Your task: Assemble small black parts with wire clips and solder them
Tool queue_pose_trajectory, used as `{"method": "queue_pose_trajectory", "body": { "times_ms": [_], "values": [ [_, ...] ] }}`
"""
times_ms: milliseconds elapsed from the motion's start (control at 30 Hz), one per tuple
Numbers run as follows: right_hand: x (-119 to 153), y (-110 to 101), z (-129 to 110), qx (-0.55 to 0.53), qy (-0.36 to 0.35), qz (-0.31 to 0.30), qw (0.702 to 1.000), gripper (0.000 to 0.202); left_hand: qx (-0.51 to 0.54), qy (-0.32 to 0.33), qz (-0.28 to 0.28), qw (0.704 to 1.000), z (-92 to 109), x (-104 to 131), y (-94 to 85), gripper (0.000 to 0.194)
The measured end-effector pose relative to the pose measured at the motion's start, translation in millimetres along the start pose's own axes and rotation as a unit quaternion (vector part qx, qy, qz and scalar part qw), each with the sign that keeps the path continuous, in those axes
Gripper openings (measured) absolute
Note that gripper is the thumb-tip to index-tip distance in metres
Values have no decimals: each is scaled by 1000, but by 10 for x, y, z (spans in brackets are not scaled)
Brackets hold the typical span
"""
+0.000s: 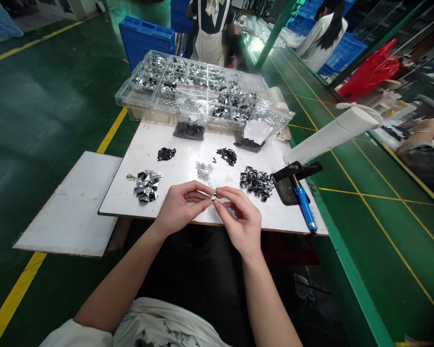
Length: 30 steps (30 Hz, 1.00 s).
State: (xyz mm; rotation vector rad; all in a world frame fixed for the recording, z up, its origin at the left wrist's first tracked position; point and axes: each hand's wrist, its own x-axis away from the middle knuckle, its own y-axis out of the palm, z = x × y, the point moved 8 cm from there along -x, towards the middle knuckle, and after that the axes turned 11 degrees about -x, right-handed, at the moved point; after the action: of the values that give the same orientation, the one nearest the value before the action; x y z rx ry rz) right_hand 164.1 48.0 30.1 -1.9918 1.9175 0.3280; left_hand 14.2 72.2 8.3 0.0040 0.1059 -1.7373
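Note:
My left hand (183, 205) and my right hand (240, 214) meet above the front edge of the white board (188, 173). Their fingertips pinch one small shiny silver-and-black part (213, 197) from both sides; its exact kind is too small to make out. Just beyond my fingers lies a scatter of tiny silver pieces (204, 171). A pile of shiny silver-and-black parts (147, 186) is left of my left hand, and a pile of dark glossy parts (256, 183) is right of my right hand. Two small heaps of black pieces (166, 153) (227, 156) sit farther back.
Behind the heaps stands a clear compartment box (137, 99) full of parts, with plastic bags of black pieces (189, 129) in front. A blue-handled tool (305, 208) and a white roll (332, 135) are at the right. A person in an apron (210, 43) stands beyond.

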Motion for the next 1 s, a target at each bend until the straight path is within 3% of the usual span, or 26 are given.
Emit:
{"method": "queue_pose_trajectory", "body": {
  "times_ms": [233, 600, 1000],
  "values": [
    [-30, 10, -35, 3, -21, -27, 999, 25, 30, 0, -2, 1000, -9, -23, -6, 11],
    [-40, 11, 41, -43, 25, -18, 999, 14, 44, -42, 2, 998, -55, -34, -34, 13],
    [-36, -44, 76, -59, 41, 74, 995, 9, -30, 58, 23, 998, 98, 22, -2, 15]
  ]
}}
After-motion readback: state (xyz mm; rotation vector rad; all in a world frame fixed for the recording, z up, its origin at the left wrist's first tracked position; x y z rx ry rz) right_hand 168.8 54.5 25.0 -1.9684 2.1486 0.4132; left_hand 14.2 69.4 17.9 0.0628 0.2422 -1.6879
